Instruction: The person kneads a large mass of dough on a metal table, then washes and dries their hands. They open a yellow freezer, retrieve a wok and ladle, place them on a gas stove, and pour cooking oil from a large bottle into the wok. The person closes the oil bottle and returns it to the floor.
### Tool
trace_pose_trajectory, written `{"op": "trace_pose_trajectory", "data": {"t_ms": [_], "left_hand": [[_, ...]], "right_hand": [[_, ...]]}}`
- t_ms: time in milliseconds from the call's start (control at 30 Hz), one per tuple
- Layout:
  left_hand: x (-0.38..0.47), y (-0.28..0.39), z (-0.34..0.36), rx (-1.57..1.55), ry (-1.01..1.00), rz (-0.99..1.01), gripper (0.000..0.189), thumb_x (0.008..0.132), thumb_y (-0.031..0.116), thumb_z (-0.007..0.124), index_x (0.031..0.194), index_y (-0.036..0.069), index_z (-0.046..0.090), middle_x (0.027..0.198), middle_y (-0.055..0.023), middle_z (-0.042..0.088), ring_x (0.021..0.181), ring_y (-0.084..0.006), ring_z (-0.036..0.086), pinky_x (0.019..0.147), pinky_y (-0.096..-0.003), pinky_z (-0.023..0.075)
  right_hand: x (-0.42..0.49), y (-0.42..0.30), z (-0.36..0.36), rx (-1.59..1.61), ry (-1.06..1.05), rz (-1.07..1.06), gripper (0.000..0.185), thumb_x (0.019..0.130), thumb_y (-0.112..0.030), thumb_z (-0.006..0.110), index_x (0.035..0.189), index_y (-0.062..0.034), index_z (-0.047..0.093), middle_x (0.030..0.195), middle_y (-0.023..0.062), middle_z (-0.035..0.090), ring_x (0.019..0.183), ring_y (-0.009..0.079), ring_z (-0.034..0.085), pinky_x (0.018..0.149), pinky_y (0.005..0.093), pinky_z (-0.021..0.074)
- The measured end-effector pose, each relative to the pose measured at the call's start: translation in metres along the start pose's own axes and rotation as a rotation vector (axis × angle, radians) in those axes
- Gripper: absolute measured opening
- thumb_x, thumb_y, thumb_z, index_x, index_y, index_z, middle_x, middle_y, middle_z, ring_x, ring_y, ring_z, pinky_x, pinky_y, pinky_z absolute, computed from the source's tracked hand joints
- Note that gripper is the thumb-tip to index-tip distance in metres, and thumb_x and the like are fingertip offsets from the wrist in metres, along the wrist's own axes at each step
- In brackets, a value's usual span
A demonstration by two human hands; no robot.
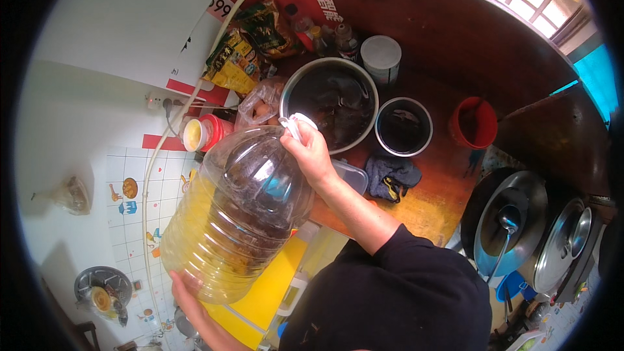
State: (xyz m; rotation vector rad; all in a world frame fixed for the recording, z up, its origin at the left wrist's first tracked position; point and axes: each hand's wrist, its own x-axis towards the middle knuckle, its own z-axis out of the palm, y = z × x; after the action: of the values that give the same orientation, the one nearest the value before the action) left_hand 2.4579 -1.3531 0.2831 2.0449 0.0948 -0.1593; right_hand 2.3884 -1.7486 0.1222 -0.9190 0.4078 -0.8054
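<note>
A large clear plastic jug (234, 214) with ribbed sides is tilted in front of me, its neck towards the counter. My right hand (312, 156) grips the white cap and handle at its neck. Low on the jug's body, near its base, my left hand (187, 297) supports it from beneath, partly hidden. Just beyond the neck stands a wide metal pot (373, 126) with dark contents. To its right is a smaller metal pot (430, 131), also dark inside. A dark cloth (390, 173) lies below the smaller pot, beside a clear plastic container (356, 178).
Eggs in a plastic bag (261, 107), food packets (234, 66), bottles (346, 41) and a lidded tin (381, 56) crowd the back left. A red bucket (473, 124) stands right. A wok with a ladle (509, 222) sits at far right. A hose (146, 195) runs along the wall.
</note>
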Motion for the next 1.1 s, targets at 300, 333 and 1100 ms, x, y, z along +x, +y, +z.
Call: {"op": "trace_pose_trajectory", "data": {"t_ms": [300,333,1100], "left_hand": [[-0.008,0.008,0.002,0.014,0.037,0.012,0.068,0.095,0.058,0.052,0.121,-0.005,0.059,0.114,-0.0131,0.063,0.099,-0.0206,0.06,0.082,-0.0326,0.0472],[-0.008,0.008,0.003,0.031,0.039,0.007,0.068,0.095,0.058,0.052,0.121,-0.005,0.059,0.114,-0.0129,0.063,0.099,-0.0205,0.06,0.081,-0.0325,0.0471],[0.029,-0.056,0.044,-0.389,0.051,-0.129,0.076,0.093,0.055,0.055,0.144,0.002,0.04,0.145,-0.0136,0.045,0.13,-0.0274,0.046,0.105,-0.0401,0.0391]], "right_hand": [[0.0,-0.005,0.005,0.015,-0.01,-0.01,0.011,0.086,-0.012,0.062,0.08,-0.0075,0.054,0.08,-0.0049,0.046,0.074,0.0048,0.042,0.067,0.0222,0.0346],[0.0,-0.006,0.005,0.005,-0.003,-0.009,0.011,0.086,-0.012,0.062,0.08,-0.0075,0.054,0.08,-0.0049,0.046,0.074,0.0048,0.042,0.067,0.0223,0.0347],[0.021,-0.081,0.032,-0.423,-0.089,-0.201,0.021,0.083,-0.017,0.065,0.093,-0.0013,0.056,0.081,0.0046,0.058,0.076,0.0114,0.057,0.069,0.0287,0.0469]]}}
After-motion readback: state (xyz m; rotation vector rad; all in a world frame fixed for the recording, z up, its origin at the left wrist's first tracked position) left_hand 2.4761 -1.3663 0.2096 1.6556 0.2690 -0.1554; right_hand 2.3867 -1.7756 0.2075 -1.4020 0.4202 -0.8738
